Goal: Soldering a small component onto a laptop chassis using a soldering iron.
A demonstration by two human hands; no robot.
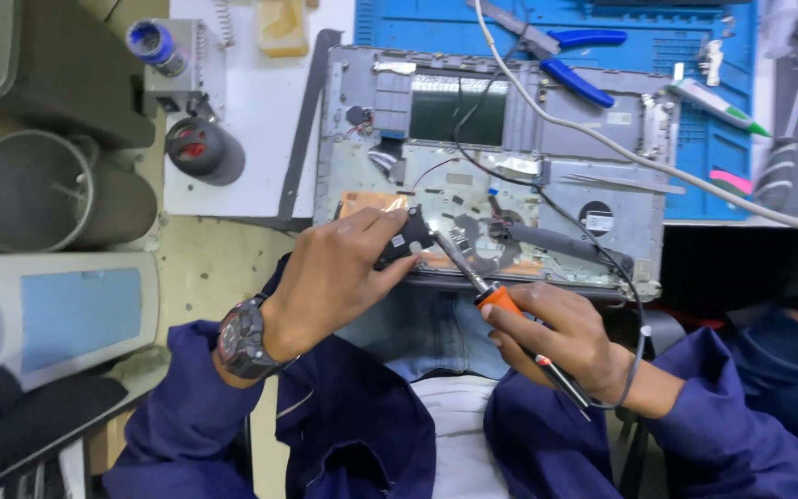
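Right hand grips the soldering iron, tip beside the left. Left hand pinches a black part over the open laptop.

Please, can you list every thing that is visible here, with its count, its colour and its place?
Laptop base: 1, grey, opened, centre of bench.
Soldering iron: 1, orange and black, in right hand, tip at the base.
Black part: 1, in left hand, at the base.
Pliers: 1, blue handles, top, on mat.
Mat: 1, blue, under the base.
Pen-like tool: 1, white and green, top right.
Cable: 1, white, across the base.
Metal cup: 1, grey, left.
Watch: 1, black, left wrist.
Left hand: 1, bare.
Right hand: 1, bare.
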